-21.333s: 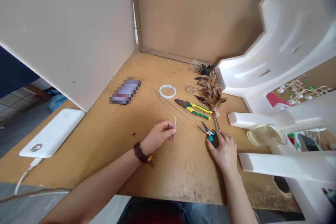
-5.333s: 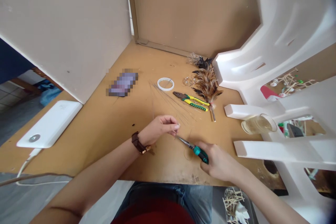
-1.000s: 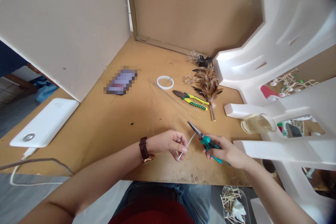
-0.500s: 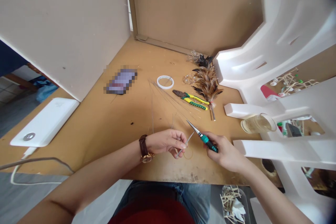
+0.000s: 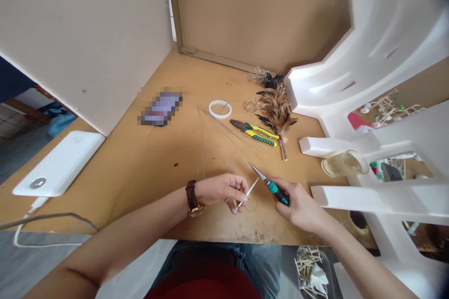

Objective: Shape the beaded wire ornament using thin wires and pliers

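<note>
Nearest you, well on your side of the yellow-and-green pliers (image 5: 259, 136), a thin tan loop (image 5: 256, 206) shows just beside your left hand (image 5: 229, 191). That hand, also short of those pliers, pinches a slim white stick (image 5: 251, 189) between thumb and fingers, both ends poking out of the grip. It looks light and fairly stiff, probably smooth enough to roll under your fingers (its material is hard to tell); a modest pinch near its middle should steady it, while a hard sideways push might bend it. Your right hand (image 5: 296, 201), nearer than the yellow-and-green pliers and to their right, is wrapped around the needle-nose pliers (image 5: 274, 188). Their tips look nearly together beside the stick's far end; whether they touch it, you cannot tell. Heavier and rigid, they should sit best by their handles. Farther on, fine wires (image 5: 217, 124) fan out left of the yellow-and-green pliers, likely springy and easily kinked. Past those pliers, the feather bundle (image 5: 275, 107) lies by their handles and the white ring (image 5: 220, 116) beyond their head, leftward.
</note>
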Available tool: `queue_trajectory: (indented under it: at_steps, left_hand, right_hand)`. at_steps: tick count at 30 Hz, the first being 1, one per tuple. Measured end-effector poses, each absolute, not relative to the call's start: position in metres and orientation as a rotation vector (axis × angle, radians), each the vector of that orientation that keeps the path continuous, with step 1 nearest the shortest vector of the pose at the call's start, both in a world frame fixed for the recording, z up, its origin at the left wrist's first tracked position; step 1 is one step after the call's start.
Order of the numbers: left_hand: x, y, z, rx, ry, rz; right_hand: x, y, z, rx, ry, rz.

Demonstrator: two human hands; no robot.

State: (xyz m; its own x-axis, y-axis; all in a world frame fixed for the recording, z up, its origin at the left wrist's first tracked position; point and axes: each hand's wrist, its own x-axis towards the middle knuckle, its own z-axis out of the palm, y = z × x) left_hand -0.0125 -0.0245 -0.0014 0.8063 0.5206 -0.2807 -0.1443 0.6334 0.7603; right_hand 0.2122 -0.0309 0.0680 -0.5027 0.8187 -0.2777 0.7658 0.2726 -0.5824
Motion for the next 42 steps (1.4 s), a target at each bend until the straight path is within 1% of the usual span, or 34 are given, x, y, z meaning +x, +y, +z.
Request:
queue_trajectory:
  at_steps: [7, 9, 11, 14, 16, 21, 24, 28, 31, 38, 42]
  left_hand:
    - [-0.015, -0.02, -0.003, 0.826, 0.545, 0.428]
    - [-0.015, -0.019, -0.004, 0.831, 0.554, 0.435]
    - [-0.016, -0.018, -0.006, 0.833, 0.558, 0.432]
    - [-0.015, -0.02, -0.008, 0.827, 0.548, 0.414]
    - [-0.014, -0.021, -0.007, 0.837, 0.559, 0.425]
    - [-0.008, -0.022, -0.004, 0.923, 0.629, 0.511]
    - [-0.01, -0.026, 0.007, 1.018, 0.713, 0.571]
    - [-0.023, -0.032, 0.033, 1.441, 0.944, 0.648]
    - [-0.035, -0.034, 0.04, 1.543, 1.03, 0.653]
    - [-0.037, -0.024, 0.008, 1.361, 1.132, 0.715]
    - [-0.035, -0.022, 0.0, 1.302, 1.168, 0.71]
  right_hand:
    - [0.209, -0.03, 0.061, -1.529, -2.435, 0.99]
    - [0.208, -0.03, 0.057, -1.551, -2.467, 0.932]
    - [0.208, -0.029, 0.052, -1.61, -2.51, 0.765]
    - [0.212, -0.026, 0.044, -1.75, -2.556, 0.382]
    - [0.216, -0.023, 0.042, -1.777, -2.597, 0.236]
    - [0.224, -0.02, 0.035, -1.682, -2.707, 0.265]
    - [0.229, -0.02, 0.029, -1.627, -2.732, 0.265]
    - [0.236, -0.017, 0.021, -1.573, -2.762, 0.208]
    - [0.237, -0.013, 0.016, -1.523, -2.793, 0.163]
    - [0.226, -0.002, 0.014, -1.463, -2.828, 0.12]
    - [0.221, -0.004, 0.013, -1.486, -2.785, 0.143]
